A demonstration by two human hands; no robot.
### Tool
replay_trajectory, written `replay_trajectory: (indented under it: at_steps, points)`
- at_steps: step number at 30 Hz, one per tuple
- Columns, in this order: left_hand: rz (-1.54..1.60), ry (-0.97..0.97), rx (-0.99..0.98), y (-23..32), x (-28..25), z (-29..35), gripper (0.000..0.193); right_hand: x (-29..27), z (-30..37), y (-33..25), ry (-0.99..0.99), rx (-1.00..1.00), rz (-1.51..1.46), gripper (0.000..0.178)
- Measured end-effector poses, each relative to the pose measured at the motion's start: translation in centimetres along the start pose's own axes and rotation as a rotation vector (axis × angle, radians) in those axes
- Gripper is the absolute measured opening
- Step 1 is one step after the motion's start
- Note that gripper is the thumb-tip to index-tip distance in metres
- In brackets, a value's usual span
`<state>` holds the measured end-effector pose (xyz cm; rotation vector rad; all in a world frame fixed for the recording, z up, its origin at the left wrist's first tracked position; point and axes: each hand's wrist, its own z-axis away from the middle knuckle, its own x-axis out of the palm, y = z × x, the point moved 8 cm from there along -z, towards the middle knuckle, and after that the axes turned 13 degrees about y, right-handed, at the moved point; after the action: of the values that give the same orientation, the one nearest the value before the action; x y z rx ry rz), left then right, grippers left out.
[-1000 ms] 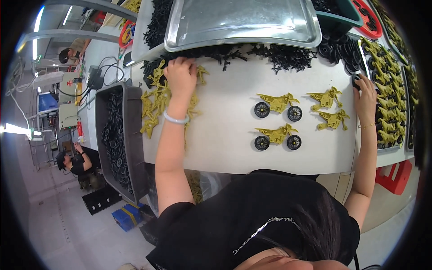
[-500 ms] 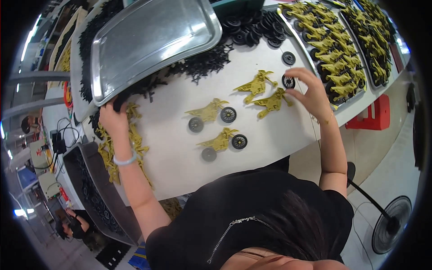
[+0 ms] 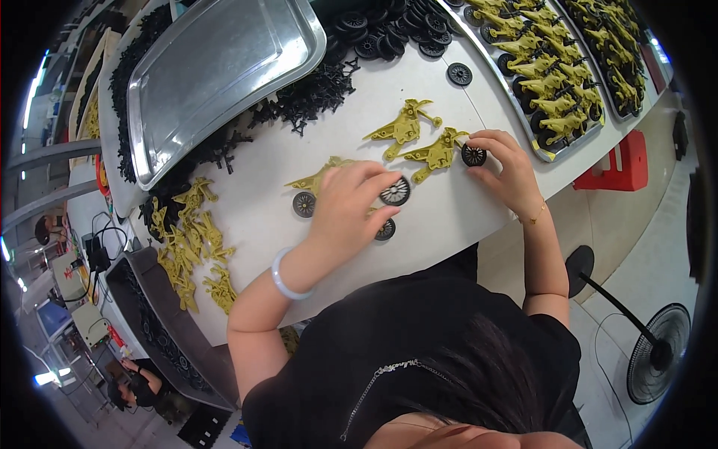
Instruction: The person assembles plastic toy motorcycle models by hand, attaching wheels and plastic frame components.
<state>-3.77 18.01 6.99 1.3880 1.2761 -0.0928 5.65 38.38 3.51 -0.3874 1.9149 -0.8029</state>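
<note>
My left hand is over the middle of the table, thumb and fingers closed around a black spoked wheel. Beneath it, a yellow toy motorbike body shows in part, with a black wheel at its left end. Another wheel lies just below my fingers; the second body there is mostly hidden. My right hand pinches a black wheel at the right end of a yellow motorbike body. A similar yellow body lies just behind that one, without wheels.
A loose wheel lies farther back, near a wheel pile. An empty metal tray rests over small black parts. Yellow bodies are heaped at left. Trays of assembled pieces stand at right, above a red stool.
My left hand has moved from the table's left side to the middle and taken hold of a wheel. My right hand has closed on a wheel and brought it nearer, beside a yellow body.
</note>
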Motion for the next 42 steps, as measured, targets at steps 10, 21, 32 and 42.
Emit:
replay_trajectory:
  at_steps: [10,21,32,42]
  points:
    - [0.009,-0.023,0.002,0.2,4.9,-0.9,0.044,0.4,0.4,0.3,-0.018,0.015,-0.033,0.039]
    - [-0.062,-0.029,-0.005,-0.7,5.8,-0.5,0.044,1.0,0.8,1.2,-0.048,0.085,-0.096,0.038]
    - [-0.08,-0.072,-0.085,-1.2,6.2,-0.7,0.041,0.7,1.1,1.1,-0.086,0.051,-0.041,0.04]
    - [-0.125,0.012,-0.035,-0.9,6.4,-0.5,0.042,0.4,1.3,0.8,-0.061,-0.022,0.003,0.041]
